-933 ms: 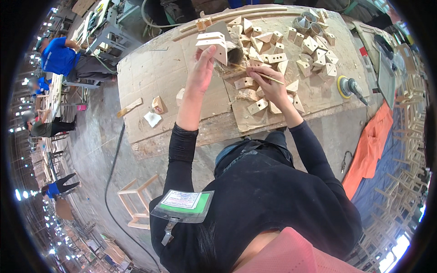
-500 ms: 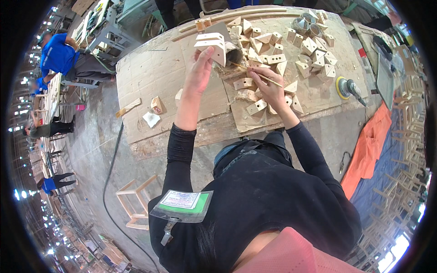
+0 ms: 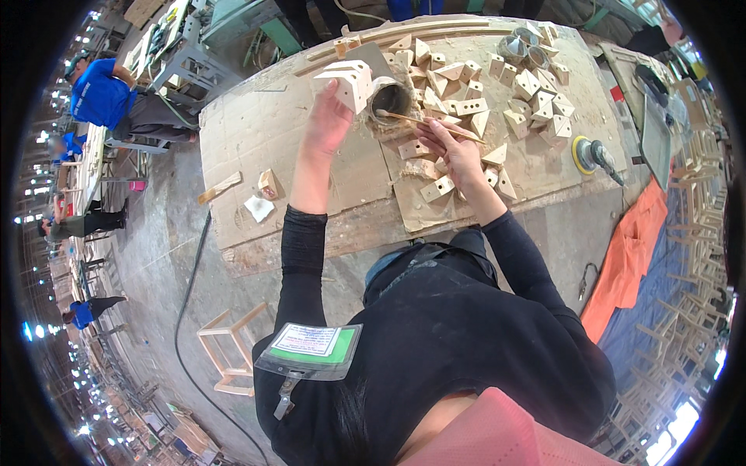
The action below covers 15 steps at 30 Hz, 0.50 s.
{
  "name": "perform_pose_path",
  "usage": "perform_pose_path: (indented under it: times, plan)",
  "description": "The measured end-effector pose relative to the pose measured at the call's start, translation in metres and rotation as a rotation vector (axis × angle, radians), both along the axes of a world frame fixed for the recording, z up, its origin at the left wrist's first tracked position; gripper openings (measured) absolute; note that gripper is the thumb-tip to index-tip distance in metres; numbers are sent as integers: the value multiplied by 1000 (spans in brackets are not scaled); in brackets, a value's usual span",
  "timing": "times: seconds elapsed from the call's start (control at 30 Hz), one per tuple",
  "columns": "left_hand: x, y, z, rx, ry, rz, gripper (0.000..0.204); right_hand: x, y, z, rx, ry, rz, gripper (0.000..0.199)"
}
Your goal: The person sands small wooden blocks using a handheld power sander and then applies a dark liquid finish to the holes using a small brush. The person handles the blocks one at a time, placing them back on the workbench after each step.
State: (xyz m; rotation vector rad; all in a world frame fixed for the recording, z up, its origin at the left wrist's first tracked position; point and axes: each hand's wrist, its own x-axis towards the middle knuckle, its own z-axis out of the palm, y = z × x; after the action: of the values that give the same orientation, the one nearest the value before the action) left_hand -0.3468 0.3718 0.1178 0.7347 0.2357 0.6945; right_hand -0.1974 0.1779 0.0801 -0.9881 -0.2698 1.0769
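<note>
Right hand (image 3: 458,151) pinches a thin wooden stick (image 3: 423,122); left hand (image 3: 330,116) grips a pale angular wooden block (image 3: 346,78).

The stick's far tip dips into the round dark metal can (image 3: 391,97), just right of the held block, at the far side of the cardboard-covered workbench (image 3: 256,132). Small pale wooden wedge pieces (image 3: 497,93) lie scattered right of the can and near the right hand. A round orbital sander (image 3: 590,155) rests farther right; an orange cloth (image 3: 629,256) hangs off the bench's near right edge.

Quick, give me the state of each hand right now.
Left hand: closed on a wooden block assembly.
Right hand: closed on a thin wooden stick, its tip at the round can.
</note>
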Motion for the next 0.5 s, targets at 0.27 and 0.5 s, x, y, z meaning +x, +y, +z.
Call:
perform_pose_path:
  times: [0.27, 0.5]
  plan:
    - [-10, 7, -1, -110, -174, -52, 72, 7, 7, 3, 89, 97, -119, 20]
    - [-37, -2, -8, -154, -244, 40, 66, 14, 15, 16, -85, 93, -124, 22]
